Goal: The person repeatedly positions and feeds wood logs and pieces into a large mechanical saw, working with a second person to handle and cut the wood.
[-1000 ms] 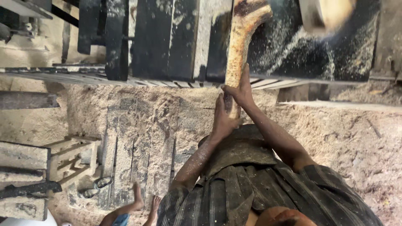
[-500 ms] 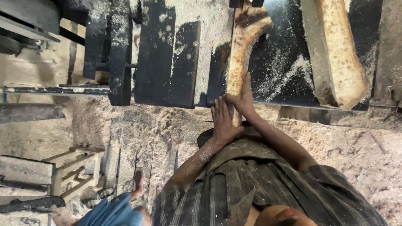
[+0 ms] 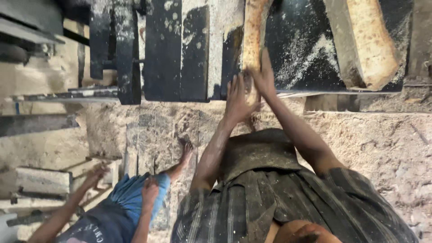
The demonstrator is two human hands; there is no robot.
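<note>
Left hand (image 3: pixel 236 100): fingers spread, palm flat against the near end of the narrow wood slab (image 3: pixel 253 40).
Right hand (image 3: pixel 264 75): open, pressed on the slab's other side.
Slab: on the dark table (image 3: pixel 306 54), left of the thick timber block (image 3: pixel 366 42).
Co-worker (image 3: pixel 121 211): crouched on the sawdust floor (image 3: pixel 382 144), left of the slab.

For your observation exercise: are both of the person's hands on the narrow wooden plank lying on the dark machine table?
Yes: the left hand and right hand both press flat on the near end of the narrow plank.
</note>
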